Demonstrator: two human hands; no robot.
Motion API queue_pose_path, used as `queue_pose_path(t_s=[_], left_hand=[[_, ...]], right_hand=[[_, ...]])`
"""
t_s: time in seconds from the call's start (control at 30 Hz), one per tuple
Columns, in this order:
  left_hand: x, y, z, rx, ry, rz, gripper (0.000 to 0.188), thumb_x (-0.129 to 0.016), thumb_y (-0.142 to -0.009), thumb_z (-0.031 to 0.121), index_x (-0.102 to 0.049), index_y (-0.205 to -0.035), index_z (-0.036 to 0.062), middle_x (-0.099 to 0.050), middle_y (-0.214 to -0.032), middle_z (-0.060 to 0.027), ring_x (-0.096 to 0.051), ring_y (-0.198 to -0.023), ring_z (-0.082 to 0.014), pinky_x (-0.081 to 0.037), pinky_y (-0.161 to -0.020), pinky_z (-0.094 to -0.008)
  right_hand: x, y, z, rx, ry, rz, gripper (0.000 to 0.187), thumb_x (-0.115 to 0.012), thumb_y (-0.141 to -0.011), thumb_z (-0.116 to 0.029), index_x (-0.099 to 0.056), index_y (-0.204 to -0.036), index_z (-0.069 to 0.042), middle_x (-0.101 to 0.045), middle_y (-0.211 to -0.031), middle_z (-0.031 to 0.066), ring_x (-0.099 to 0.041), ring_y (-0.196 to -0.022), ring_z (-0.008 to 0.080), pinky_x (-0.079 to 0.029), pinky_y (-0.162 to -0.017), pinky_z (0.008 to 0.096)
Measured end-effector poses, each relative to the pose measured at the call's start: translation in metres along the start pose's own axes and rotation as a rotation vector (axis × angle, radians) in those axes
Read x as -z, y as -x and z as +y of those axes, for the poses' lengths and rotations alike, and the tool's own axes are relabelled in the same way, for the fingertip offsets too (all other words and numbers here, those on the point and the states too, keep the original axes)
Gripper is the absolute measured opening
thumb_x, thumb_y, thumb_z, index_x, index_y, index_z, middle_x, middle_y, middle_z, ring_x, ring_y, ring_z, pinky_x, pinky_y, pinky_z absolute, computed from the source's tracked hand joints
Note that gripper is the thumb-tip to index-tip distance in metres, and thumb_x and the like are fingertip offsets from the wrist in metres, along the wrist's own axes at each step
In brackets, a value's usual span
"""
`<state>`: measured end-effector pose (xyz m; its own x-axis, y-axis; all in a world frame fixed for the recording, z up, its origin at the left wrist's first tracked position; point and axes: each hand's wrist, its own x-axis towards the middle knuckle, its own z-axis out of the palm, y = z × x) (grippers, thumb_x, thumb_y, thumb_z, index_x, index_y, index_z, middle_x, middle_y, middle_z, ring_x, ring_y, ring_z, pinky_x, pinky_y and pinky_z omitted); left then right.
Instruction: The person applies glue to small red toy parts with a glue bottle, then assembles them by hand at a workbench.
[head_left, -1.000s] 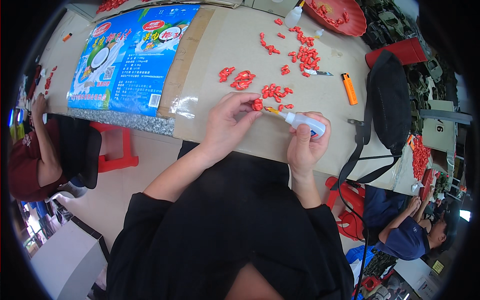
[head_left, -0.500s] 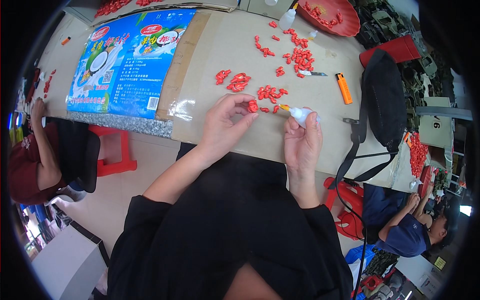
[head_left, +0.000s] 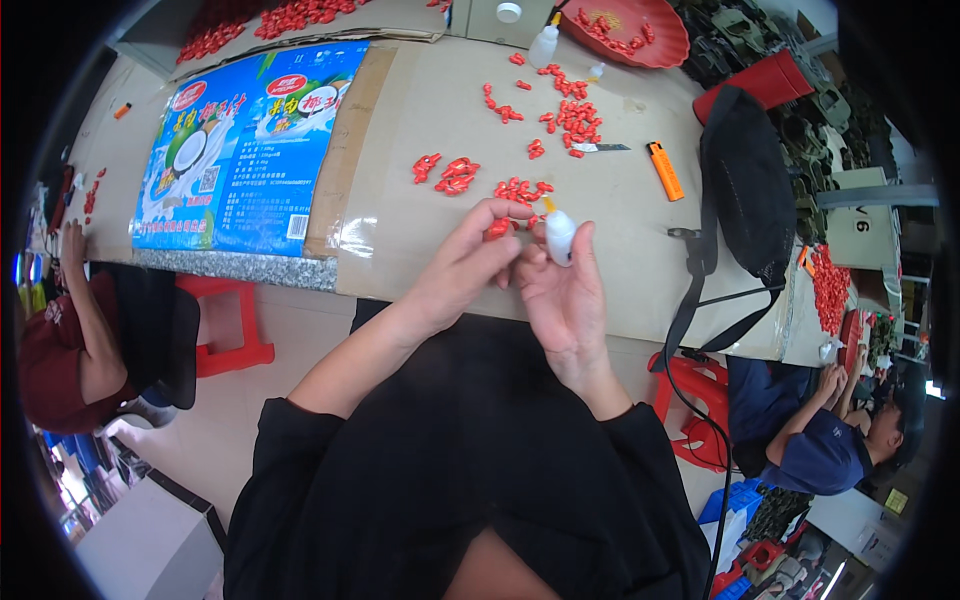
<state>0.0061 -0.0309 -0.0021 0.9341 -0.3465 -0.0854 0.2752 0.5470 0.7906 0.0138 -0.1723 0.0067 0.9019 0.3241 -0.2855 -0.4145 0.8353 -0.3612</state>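
Note:
My left hand (head_left: 462,262) is closed in a pinch on a small glossy red piece (head_left: 498,229), partly hidden by the fingers. In my right hand (head_left: 566,312) is a white squeeze bottle (head_left: 560,238) with a yellow nozzle, which points up and slightly left. The two hands are close together, and fingers of the right reach toward the red piece; whether they touch it I cannot tell. Just beyond the hands lies a small heap of red pieces (head_left: 520,190). To its left are two red clusters (head_left: 457,176), and farther back a larger scattered pile (head_left: 578,122).
Beyond the pile are another white bottle (head_left: 543,47) and a red tray (head_left: 665,52). A small blade (head_left: 602,147) and an orange lighter-shaped object (head_left: 664,172) lie right, beside a black strapped bag (head_left: 752,195). Blue printed cardboard (head_left: 240,150) covers the left. People sit at both sides.
My right hand has come left to my left hand, and the bottle has turned from lying sideways to nozzle up. The left hand still pinches the red piece. The whole view has shifted slightly.

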Motion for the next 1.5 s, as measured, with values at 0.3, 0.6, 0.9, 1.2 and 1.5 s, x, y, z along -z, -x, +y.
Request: queue_pose_path(t_s=[0.3,0.6,0.9,1.2,1.5], left_hand=[[-0.030,-0.001,-0.008,-0.035,-0.149,0.112,0.035,-0.063,-0.074,0.006,-0.047,-0.106,0.0051,-0.052,-0.087,-0.0026,-0.050,-0.066,-0.0069,-0.044,-0.057,-0.0211],[-0.021,0.001,-0.004,-0.230,-0.787,0.215,0.051,-0.067,-0.071,0.016,-0.042,-0.113,0.0029,-0.051,-0.091,-0.0067,-0.050,-0.076,-0.0136,-0.043,-0.064,-0.0267],[0.009,0.017,0.035,-0.129,-2.015,0.342,0.048,-0.060,-0.073,0.036,-0.047,-0.100,-0.0023,-0.047,-0.101,-0.0166,-0.045,-0.092,-0.0307,-0.038,-0.076,-0.0348],[-0.006,0.020,0.013,-0.652,-1.686,0.271,0.041,-0.058,-0.078,0.020,-0.046,-0.113,0.0026,-0.048,-0.106,-0.0119,-0.048,-0.088,-0.0232,-0.039,-0.073,-0.0324],[-0.013,0.015,-0.007,-0.083,-0.538,0.153,0.039,-0.051,-0.085,0.019,-0.039,-0.118,0.0034,-0.051,-0.096,-0.0040,-0.050,-0.087,-0.0110,-0.040,-0.079,-0.0224]], right_hand=[[-0.007,0.013,0.005,0.095,0.408,0.026,0.024,-0.041,-0.089,-0.033,-0.041,-0.093,-0.009,-0.048,-0.080,0.0011,-0.043,-0.063,0.0049,-0.032,-0.050,0.0185],[0.003,0.014,-0.006,-0.075,0.268,-0.065,0.021,-0.047,-0.087,-0.025,-0.047,-0.095,-0.005,-0.052,-0.082,0.0038,-0.048,-0.066,0.0087,-0.040,-0.057,0.0211],[0.009,0.007,-0.010,-0.118,0.084,-0.023,0.026,-0.045,-0.087,-0.031,-0.047,-0.096,-0.006,-0.052,-0.082,0.0042,-0.049,-0.068,0.0108,-0.041,-0.057,0.0227],[-0.006,0.010,0.010,-0.046,0.180,-0.015,0.021,-0.046,-0.087,-0.030,-0.046,-0.092,-0.010,-0.050,-0.080,0.0007,-0.045,-0.065,0.0071,-0.037,-0.054,0.0209],[-0.003,0.005,-0.004,-0.047,0.591,-0.118,0.020,-0.051,-0.086,-0.027,-0.052,-0.094,-0.009,-0.054,-0.082,-0.0004,-0.048,-0.070,0.0049,-0.039,-0.058,0.0203]])
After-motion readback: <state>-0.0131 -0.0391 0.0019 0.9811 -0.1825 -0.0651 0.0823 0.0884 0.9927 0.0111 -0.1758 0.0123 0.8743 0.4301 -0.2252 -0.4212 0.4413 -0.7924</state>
